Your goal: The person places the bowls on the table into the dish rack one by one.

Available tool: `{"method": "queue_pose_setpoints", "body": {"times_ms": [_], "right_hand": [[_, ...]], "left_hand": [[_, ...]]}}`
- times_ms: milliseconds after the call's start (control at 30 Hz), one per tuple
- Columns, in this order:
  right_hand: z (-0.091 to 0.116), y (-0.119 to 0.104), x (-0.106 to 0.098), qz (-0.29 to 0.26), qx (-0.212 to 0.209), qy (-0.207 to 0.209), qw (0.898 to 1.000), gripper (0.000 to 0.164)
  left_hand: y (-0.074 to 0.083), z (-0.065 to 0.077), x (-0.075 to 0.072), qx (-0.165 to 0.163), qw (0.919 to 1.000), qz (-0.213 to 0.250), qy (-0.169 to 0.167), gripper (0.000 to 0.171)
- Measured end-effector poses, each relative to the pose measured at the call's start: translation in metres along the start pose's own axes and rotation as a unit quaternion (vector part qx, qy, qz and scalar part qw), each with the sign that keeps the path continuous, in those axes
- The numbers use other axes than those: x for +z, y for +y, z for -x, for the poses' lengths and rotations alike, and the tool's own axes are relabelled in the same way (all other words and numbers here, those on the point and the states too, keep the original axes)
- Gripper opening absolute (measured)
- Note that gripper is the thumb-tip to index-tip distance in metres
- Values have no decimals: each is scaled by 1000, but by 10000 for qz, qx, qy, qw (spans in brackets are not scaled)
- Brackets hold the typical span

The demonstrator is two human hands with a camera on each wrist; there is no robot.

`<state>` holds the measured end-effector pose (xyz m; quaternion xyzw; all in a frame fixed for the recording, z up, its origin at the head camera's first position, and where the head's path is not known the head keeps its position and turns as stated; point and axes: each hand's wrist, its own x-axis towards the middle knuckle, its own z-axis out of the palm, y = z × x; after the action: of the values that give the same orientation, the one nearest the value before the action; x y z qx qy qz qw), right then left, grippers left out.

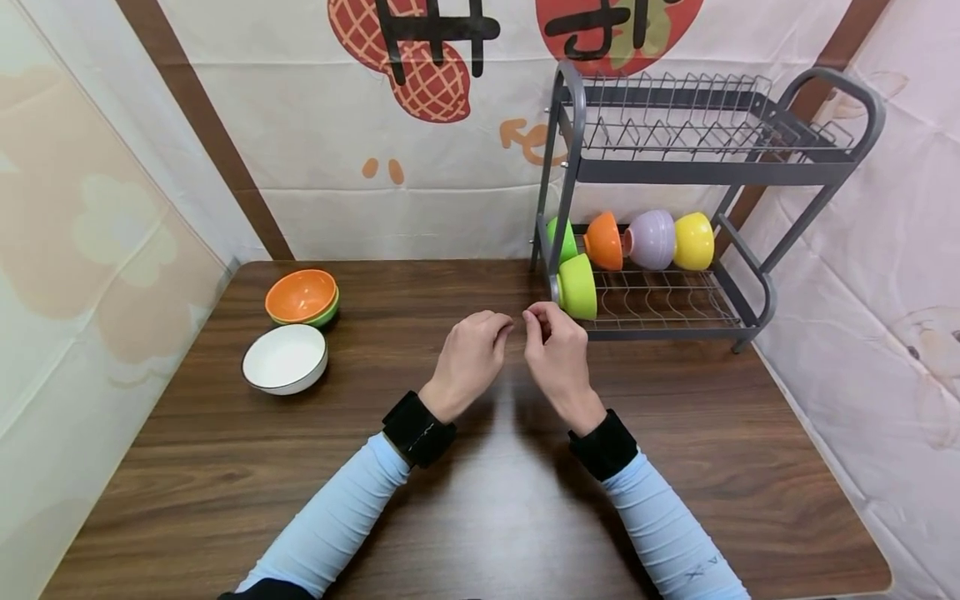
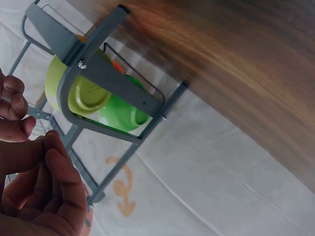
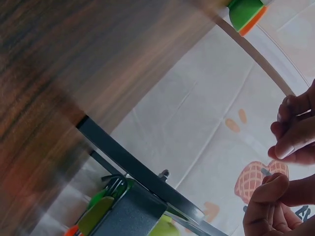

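Note:
Both hands are held up over the middle of the table, fingertips facing each other with a small gap. My left hand (image 1: 471, 354) has curled fingers with the thumb tip against them, and nothing shows in its grasp. Likewise my right hand (image 1: 557, 354) has its thumb and bent fingers brought together, with no object visible. Nearest to the right hand is a lime-green bowl (image 1: 578, 287), tipped on its side at the left end of the rack's lower tier. In the left wrist view, the lime bowl (image 2: 88, 93) and a green bowl (image 2: 120, 108) show behind the rack's side frame.
A grey two-tier dish rack (image 1: 712, 172) stands at back right. Its lower tier also holds orange (image 1: 603, 242), lilac (image 1: 651, 239) and yellow (image 1: 693, 242) bowls. On the table's left, an orange bowl (image 1: 302, 294) nests in a green bowl (image 1: 327, 313), behind a white bowl (image 1: 285, 358).

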<state>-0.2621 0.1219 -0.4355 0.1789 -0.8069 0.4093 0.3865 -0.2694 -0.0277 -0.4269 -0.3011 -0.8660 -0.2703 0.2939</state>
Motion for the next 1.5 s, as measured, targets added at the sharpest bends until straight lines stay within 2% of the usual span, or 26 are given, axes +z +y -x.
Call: {"method": "queue_pose_setpoints", "body": {"times_ms": [267,433,600,833,1067,1300,1500], "right_hand": [[2,-3,4,-105,15,-126,9999,11],[1,-10,10,-162,-30,-201,9997,16],[4,-24,22,-239,-265,-399,9986,21],[1,-49,50,-447,-590,-673,9950,21],[4,-70,75,-534,-770,-1071,9898,21],[9,-86,100,-272,-1143,-1565,9807,17],[13,-99,119,-3,-1519,-1854,9709,16]], "left_hand": [[-7,6,-5,-94,10000,15,9,11],[-19,9,-17,-295,9993,-167,143,11],[-39,28,-38,-627,9961,-596,141,12],[-74,53,-72,-1067,9854,-1291,317,17],[-98,81,-104,-1556,9738,-1594,450,21],[-114,106,-122,-1888,9623,-1930,335,26],[-118,115,-129,-2006,9581,-2029,245,23]]}}
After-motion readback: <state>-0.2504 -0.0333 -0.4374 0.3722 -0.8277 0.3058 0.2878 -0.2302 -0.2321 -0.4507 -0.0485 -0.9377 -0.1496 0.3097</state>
